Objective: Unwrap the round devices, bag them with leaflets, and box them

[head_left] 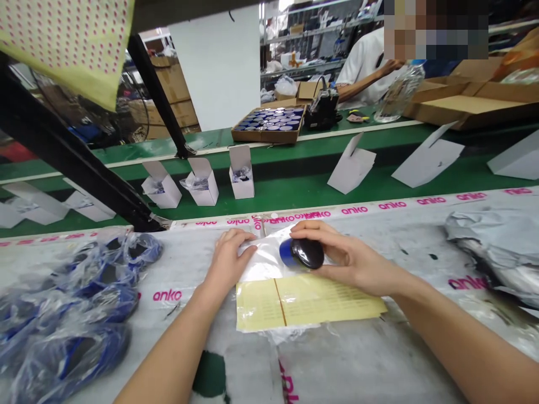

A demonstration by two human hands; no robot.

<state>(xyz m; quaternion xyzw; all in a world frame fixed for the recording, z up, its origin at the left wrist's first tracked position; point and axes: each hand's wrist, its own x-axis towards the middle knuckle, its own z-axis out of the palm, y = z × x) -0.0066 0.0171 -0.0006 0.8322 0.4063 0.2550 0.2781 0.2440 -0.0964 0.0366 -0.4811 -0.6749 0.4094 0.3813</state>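
Right hand (356, 261): fingers (314, 230) together, clamped over the black lid of a small round jar (305, 253), blue base pointing left, jar lying on its side. Jar just far of a sheet of yellow printed paper (311, 303) and pressed against a clear plastic bag (263, 261); inside the bag or on top of it, hard to tell. Left hand (229, 264): fingers together, laid over the left end of the bag, with no clear pinch. Both hands above a grey plastic sheet (362, 359) printed with pink "anko" lettering. Near left on the sheet, a heap of blue items in clear bags (71, 320); far right on it, a crumpled grey bag (494, 252).

Beyond the sheet, a green conveyor belt (290, 185) carrying 3 small open white cartons (202, 188) left of centre and flat white cartons (427, 163) to the right. Farther off, a cardboard tray of jars (269, 126), a black machine (322, 109), a clear plastic bottle (398, 92) and an open cardboard box (463, 106). Far right, a co-worker in a white shirt (366, 73), with one hand (391, 66) near the bottle.
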